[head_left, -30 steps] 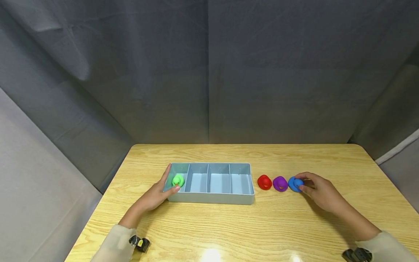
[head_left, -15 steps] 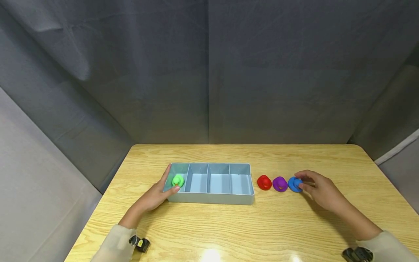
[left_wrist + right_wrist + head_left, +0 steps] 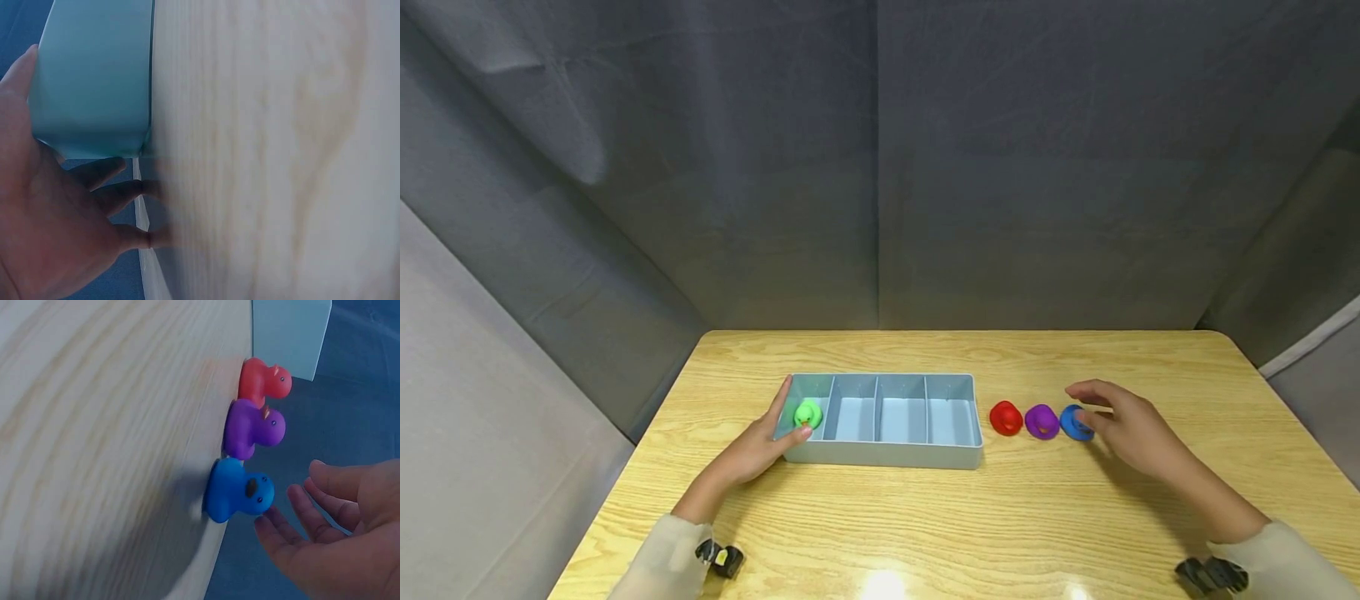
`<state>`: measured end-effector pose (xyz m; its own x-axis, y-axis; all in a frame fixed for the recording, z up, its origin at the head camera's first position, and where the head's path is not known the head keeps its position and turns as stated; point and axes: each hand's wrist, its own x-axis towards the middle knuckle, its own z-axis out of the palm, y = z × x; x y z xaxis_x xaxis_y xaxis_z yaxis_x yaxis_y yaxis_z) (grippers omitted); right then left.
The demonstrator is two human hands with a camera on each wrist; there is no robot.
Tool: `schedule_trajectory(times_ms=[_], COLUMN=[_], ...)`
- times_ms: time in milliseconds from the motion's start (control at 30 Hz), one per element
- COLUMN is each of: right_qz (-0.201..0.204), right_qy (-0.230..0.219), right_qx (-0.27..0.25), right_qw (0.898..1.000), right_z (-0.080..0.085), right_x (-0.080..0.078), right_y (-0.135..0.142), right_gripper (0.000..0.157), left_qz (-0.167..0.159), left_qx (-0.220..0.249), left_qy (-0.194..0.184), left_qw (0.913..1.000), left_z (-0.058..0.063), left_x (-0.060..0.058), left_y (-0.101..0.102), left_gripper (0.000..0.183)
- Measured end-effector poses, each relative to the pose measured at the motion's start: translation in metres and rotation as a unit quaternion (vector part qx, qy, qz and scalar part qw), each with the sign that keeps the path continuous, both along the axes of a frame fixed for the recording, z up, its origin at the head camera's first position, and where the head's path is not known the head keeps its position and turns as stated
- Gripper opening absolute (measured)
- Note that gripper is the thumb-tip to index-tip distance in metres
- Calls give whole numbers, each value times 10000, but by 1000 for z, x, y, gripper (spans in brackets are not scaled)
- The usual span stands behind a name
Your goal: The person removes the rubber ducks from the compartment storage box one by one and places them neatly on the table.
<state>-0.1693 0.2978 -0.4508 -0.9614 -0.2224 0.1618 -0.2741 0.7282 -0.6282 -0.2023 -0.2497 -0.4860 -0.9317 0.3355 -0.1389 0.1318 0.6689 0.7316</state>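
Note:
My left hand (image 3: 756,446) rests against the left end of a grey-blue divided box (image 3: 883,452), thumb over the front rim and index finger along the end wall. In the left wrist view its other fingers (image 3: 112,194) spread straight beside the box end. A green rubber duck (image 3: 807,413) sits in the box's leftmost compartment. My right hand (image 3: 1131,425) hovers with parted fingers just over a blue rubber duck (image 3: 234,490), fingertips close to its head. Left of that duck stand a purple rubber duck (image 3: 1042,422) and a red rubber duck (image 3: 1006,418), in a row.
The box and ducks stand on a wooden table (image 3: 880,517). Grey cloth (image 3: 880,167) hangs behind the table's far edge. The box's three right compartments (image 3: 902,417) have bare floors. The red duck stands close to the box's right end.
My right hand has let go of the blue duck; its fingers have parted and risen slightly up and left. The ducks, the box and my left hand look unmoved.

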Motion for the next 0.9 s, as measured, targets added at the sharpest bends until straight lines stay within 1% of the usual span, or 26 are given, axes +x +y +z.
schedule_trajectory(times_ms=[333, 500, 633, 900], right_qz=[212, 287, 307, 423], right_qy=[178, 124, -8, -64], right_qx=[-312, -456, -544, -757], right_qw=[9991, 9985, 9980, 9962], right_z=[10, 15, 17, 23], right_x=[-2, -4, -6, -9], right_y=[-24, -39, -52, -75], right_gripper=[33, 33, 34, 37], left_qz=[-75, -111, -114, -80], left_qx=[69, 92, 135, 220], left_qy=[1, -26, -65, -254], left_qw=[9999, 9999, 9998, 9994], left_z=[-1, -2, -3, -3], left_x=[-1, -2, -3, -3], left_y=[0, -1, -2, -4], left_gripper=[94, 97, 100, 105])
